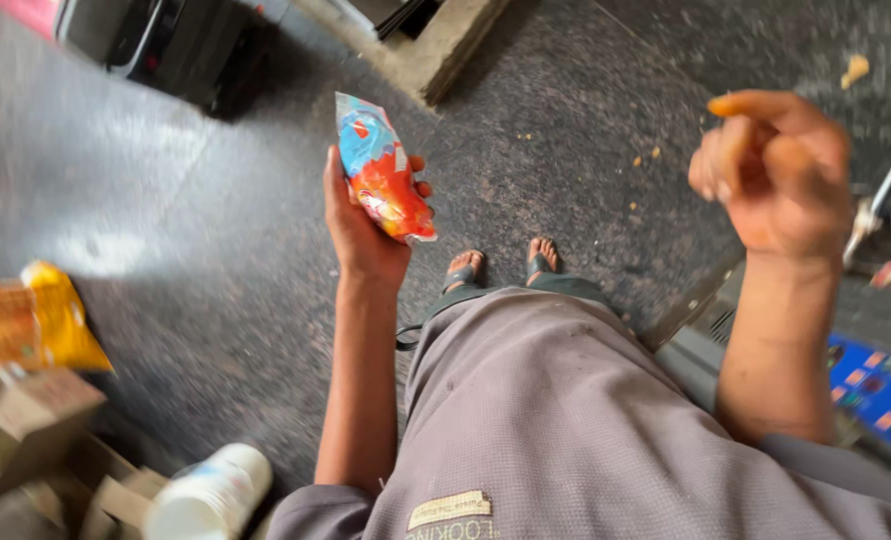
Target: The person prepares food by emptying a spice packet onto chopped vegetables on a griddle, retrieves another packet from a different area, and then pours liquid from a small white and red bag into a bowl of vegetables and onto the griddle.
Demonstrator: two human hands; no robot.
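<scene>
Packet (red, blue) gripped in left hand; right hand empty.

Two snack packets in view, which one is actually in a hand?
The red-and-blue packet, gripped in the left hand above the floor. The yellow-orange packet lies on the cardboard at the left edge, untouched.

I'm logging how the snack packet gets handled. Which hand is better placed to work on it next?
Probably the left hand: its grip is already closed around the orange and blue packet. The right hand is raised apart from it, fingers curled, holding nothing visible.
</scene>
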